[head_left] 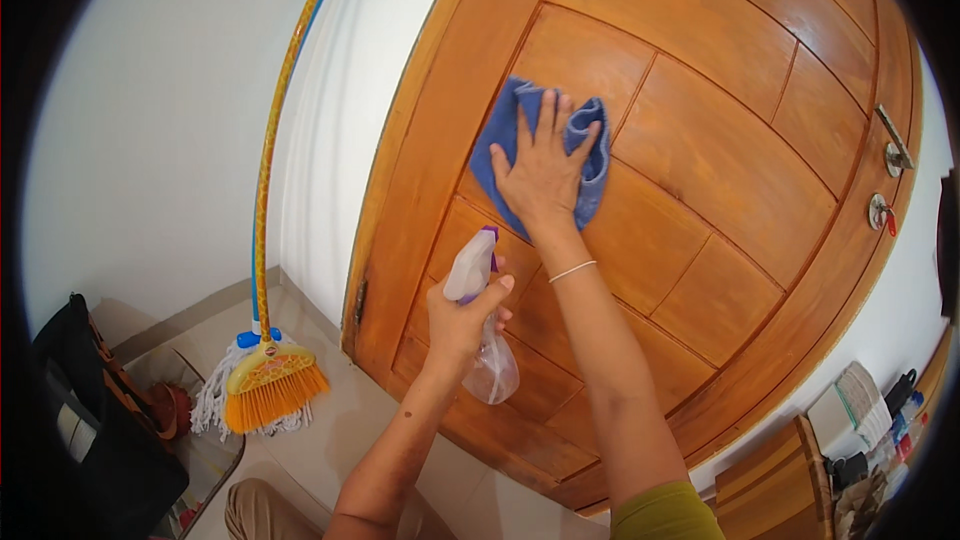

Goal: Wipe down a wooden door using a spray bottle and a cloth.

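Note:
My left hand (pixel 465 315) is wrapped round the neck of a clear spray bottle (pixel 492 372) with a white and purple trigger head. The bottle is upright, in front of the lower left part of a brown wooden door (pixel 690 120). Higher up, my right hand (pixel 545 170) presses a blue cloth (pixel 493 140) flat against the door panels, its fingers spread over the folds. The cloth bunches up beside the fingers on the right. A thin pale band circles my right wrist.
Against the white wall on the left lean a yellow broom (pixel 275 385) and a mop (pixel 210 405) with white strands. A black bag (pixel 110 440) stands at the lower left. The door has a metal handle (pixel 895 145) and a lock with a key (pixel 882 213). A wooden box (pixel 775 485) sits lower right.

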